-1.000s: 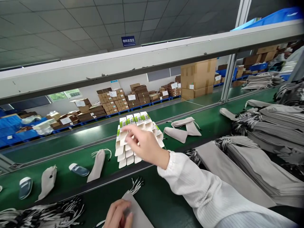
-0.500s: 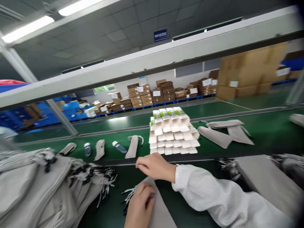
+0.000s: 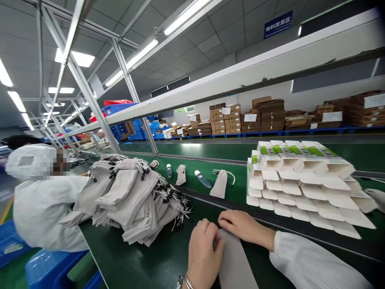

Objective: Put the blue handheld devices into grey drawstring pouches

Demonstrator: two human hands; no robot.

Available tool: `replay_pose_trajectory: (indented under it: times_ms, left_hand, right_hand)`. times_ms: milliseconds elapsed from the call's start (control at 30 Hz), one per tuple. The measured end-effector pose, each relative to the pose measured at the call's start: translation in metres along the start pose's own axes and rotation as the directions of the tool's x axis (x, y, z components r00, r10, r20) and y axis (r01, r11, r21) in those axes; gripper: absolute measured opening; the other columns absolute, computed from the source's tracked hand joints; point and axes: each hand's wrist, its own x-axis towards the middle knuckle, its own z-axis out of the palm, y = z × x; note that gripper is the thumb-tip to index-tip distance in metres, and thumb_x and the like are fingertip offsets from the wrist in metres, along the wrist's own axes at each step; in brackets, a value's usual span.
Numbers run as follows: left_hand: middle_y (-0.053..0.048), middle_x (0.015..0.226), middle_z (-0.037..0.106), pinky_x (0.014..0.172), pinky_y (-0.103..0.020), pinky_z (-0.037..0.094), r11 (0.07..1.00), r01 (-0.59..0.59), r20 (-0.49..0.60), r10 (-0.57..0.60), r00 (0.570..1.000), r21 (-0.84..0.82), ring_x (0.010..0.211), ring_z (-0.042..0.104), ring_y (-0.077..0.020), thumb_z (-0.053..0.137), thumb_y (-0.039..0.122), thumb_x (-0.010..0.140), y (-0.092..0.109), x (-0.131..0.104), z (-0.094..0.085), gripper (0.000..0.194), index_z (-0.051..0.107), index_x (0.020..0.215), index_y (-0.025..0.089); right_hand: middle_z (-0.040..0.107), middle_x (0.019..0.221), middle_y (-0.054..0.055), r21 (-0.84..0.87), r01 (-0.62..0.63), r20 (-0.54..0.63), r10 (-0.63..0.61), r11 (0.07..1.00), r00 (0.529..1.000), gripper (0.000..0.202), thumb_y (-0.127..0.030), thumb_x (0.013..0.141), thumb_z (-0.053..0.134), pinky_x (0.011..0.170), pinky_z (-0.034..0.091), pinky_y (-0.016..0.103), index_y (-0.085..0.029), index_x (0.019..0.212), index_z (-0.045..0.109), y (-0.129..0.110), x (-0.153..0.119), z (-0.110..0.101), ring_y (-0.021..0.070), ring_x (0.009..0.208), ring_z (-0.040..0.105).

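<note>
Grey pouch lies flat on the green bench at its near edge, lower end cut off by the bottom of the frame. Left hand rests curled on the pouch's top-left corner, fingers bent over the edge; right hand lies at the top end w/ fingertips pressed to the fabric. Whether either hand actually pinches the cloth can't be told, as fingertips are tucked under.

Just left of the hands, a big heap of grey drawstring pouches w/ black-and-white cord ends spilling toward the middle of the bench. Beyond the far edge runs the conveyor belt, carrying a stack of white cartons w/ green labels at right, close behind the right hand. Further left on the belt: a small filled pouch, a blue-white item, another small pouch.

A co-worker in white sits at far left, partly hidden by the pouch heap. Brown boxes stacked along the back wall, too small to read labels.
</note>
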Motion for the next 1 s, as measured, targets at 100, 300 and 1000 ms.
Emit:
replay_pose_trajectory:
  times_ms: [100, 300, 1000]
  left_hand:
    - [-0.004, 0.078, 0.058, 0.065, -0.031, 0.031, 0.974, 0.158, -0.028, -0.156, 0.987, 0.164, 0.074, 0.054, -0.0213, 0.056, 0.018, 0.085, -0.006, 0.000, -0.012, 0.014, 0.054, 0.071, 0.019]
    - [-0.002, 0.066, 0.059, 0.060, -0.032, 0.022, 0.973, 0.223, 0.091, -0.228, 0.969, 0.064, 0.066, 0.056, -0.0186, 0.061, 0.035, 0.085, -0.006, -0.004, -0.001, 0.035, 0.051, 0.056, 0.019]
    - [-0.003, 0.125, 0.054, 0.067, -0.026, 0.042, 0.680, 0.272, 0.152, -0.232, 0.961, -0.680, 0.066, 0.048, -0.0085, 0.056, 0.006, 0.074, -0.002, -0.006, 0.002, 0.055, 0.052, 0.125, 0.027]
  right_hand:
    - [0.071, 0.097, 0.004, -0.037, -0.037, 0.102, 0.040, 0.999, 0.994, 0.031, -0.038, 0.080, 0.062, 0.072, 0.040, 0.033, -0.024, 0.106, 0.069, -0.012, -0.007, -0.006, 0.0251, 0.090, 0.064]
    - [0.061, 0.081, 0.003, -0.050, -0.065, 0.228, 0.075, 0.997, 0.971, 0.019, -0.035, 0.070, 0.065, 0.063, 0.030, 0.031, -0.020, 0.080, 0.058, -0.012, -0.014, 0.006, 0.0235, 0.080, 0.057]
    - [0.048, 0.079, 0.000, 0.644, -0.131, 0.202, -0.003, 0.754, 0.979, 0.044, -0.063, 0.088, 0.057, 0.068, 0.037, 0.029, -0.019, 0.085, 0.051, 0.003, 0.001, 0.011, 0.0175, 0.075, 0.048]
